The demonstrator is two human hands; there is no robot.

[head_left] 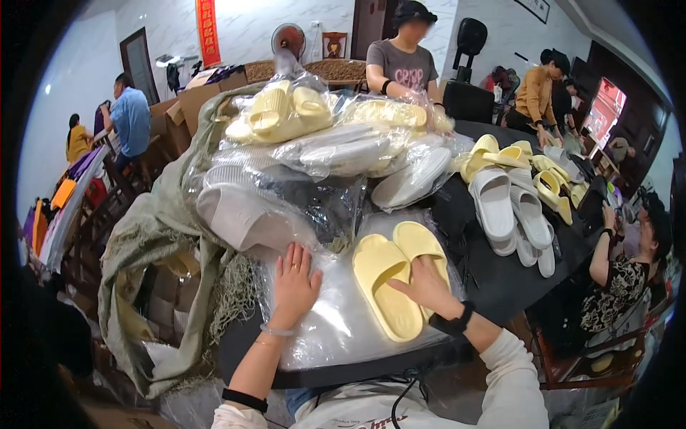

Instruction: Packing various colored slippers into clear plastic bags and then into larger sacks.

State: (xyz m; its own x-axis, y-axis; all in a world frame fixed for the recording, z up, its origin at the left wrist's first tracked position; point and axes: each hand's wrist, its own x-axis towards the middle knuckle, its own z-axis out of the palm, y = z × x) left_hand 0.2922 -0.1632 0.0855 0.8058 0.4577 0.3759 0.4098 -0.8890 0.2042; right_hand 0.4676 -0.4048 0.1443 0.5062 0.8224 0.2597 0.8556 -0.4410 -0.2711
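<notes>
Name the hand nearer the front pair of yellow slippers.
Right: the right hand touches the yellow slippers, while the left hand rests on clear plastic to their left.

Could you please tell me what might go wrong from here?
The clear plastic bags under the left hand look slick, so they might slide toward the near table edge.

The heap of bagged slippers is piled unevenly and could slump toward the hands.

The right hand touches the yellow slippers, which rest on the same glossy plastic; a careless push might shift them.
</notes>
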